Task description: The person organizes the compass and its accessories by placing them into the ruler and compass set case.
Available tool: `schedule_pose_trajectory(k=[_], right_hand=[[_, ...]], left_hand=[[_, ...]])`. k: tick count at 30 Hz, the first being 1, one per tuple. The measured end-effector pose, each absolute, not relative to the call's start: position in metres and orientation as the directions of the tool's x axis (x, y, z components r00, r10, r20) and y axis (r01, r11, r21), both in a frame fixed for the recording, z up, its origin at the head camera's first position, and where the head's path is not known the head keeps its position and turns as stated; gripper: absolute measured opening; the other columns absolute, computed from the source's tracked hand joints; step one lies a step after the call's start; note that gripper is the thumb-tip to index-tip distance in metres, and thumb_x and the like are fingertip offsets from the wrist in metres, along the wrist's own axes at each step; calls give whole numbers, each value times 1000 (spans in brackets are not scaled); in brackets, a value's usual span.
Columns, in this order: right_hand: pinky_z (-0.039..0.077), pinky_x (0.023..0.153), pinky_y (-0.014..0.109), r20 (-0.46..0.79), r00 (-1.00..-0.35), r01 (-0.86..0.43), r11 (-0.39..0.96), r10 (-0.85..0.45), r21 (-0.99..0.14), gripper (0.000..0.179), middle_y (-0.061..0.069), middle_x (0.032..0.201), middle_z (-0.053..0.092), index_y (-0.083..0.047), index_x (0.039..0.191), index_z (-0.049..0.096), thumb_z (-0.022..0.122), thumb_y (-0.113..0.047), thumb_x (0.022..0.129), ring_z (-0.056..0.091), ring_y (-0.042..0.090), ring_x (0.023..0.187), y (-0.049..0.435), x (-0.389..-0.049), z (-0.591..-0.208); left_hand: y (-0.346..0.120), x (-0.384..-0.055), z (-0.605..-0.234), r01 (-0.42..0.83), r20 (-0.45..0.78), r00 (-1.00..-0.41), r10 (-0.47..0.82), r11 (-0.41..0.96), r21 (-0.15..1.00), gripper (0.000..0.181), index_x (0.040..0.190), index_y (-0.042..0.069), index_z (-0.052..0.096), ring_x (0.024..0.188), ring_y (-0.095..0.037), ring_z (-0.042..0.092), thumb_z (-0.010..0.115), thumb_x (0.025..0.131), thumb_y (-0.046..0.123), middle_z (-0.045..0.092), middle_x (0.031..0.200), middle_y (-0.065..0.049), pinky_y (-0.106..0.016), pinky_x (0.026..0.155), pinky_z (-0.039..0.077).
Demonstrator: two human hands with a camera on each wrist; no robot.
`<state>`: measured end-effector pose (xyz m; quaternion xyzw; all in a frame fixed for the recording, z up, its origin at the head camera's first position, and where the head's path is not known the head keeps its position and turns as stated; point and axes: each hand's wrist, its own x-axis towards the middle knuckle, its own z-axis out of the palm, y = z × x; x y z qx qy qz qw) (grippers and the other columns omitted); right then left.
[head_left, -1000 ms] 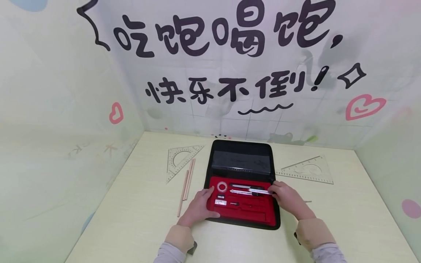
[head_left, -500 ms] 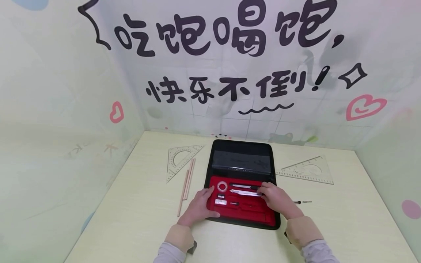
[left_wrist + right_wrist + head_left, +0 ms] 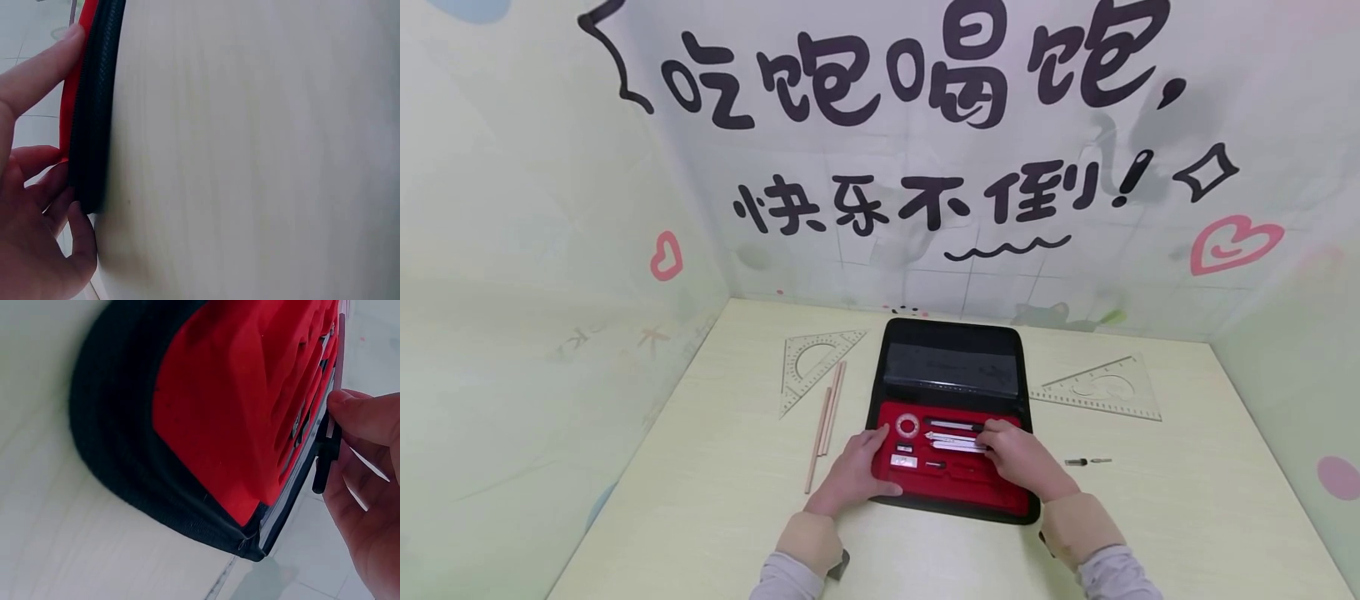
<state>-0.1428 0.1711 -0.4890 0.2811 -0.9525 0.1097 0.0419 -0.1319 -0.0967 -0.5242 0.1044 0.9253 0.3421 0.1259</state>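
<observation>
A black zip case (image 3: 958,511) lies unfolded on the table, its red moulded insert (image 3: 936,487) facing up. At its lower left corner my left hand (image 3: 855,467) holds the edge between thumb and fingers; in the left wrist view the fingers wrap the black zip rim (image 3: 97,112). My right hand (image 3: 1018,454) pinches a silver drawing compass (image 3: 957,447) with a black head (image 3: 326,449), low over the insert. Just above it in the head view lies another silver instrument (image 3: 951,437). The insert also holds a round clear disc (image 3: 907,426), a sharpener (image 3: 903,447) and a white eraser (image 3: 903,461).
Clear set squares (image 3: 820,362) lie left and right of the case, the right set square (image 3: 1105,389) near the wall. Several wooden pencils (image 3: 823,429) rest beside the left one. A small black and silver part (image 3: 1077,462) lies right of my right hand.
My right hand has moved left with the compass, from the insert's right edge to over its slots. The small part on the right is uncovered. My left hand has stayed at the corner.
</observation>
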Motion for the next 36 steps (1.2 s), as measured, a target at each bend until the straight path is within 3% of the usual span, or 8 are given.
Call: schedule_pose_trajectory(k=[12, 20, 36], right_hand=[[52, 75, 28, 63, -863, -503, 841, -501, -200, 20, 2, 88, 61, -9, 92, 71, 73, -6, 73, 54, 12, 78, 159, -144, -494], [51, 78, 29, 84, -860, -510, 836, -504, -202, 20, 1, 91, 63, -10, 91, 71, 74, -6, 72, 57, 14, 83, 156, -143, -496], [52, 73, 26, 99, -840, -541, 809, -533, -232, 14, -1, 83, 62, -11, 84, 73, 74, -5, 71, 54, 10, 74, 160, -146, -500]], left_hand=[[-96, -130, -523, 90, -177, -946, 270, 747, 659, 93, 141, 10, 33, 119, -29, 38, 81, 64, 32, 41, 130, -13, -40, 81, 51], [-97, -131, -523, 97, -167, -948, 272, 744, 661, 93, 141, 10, 32, 119, -29, 38, 81, 64, 32, 41, 130, -13, -40, 81, 50], [-97, -131, -525, 109, -156, -948, 276, 745, 658, 93, 141, 9, 32, 119, -29, 39, 81, 64, 32, 41, 130, -14, -40, 80, 51]])
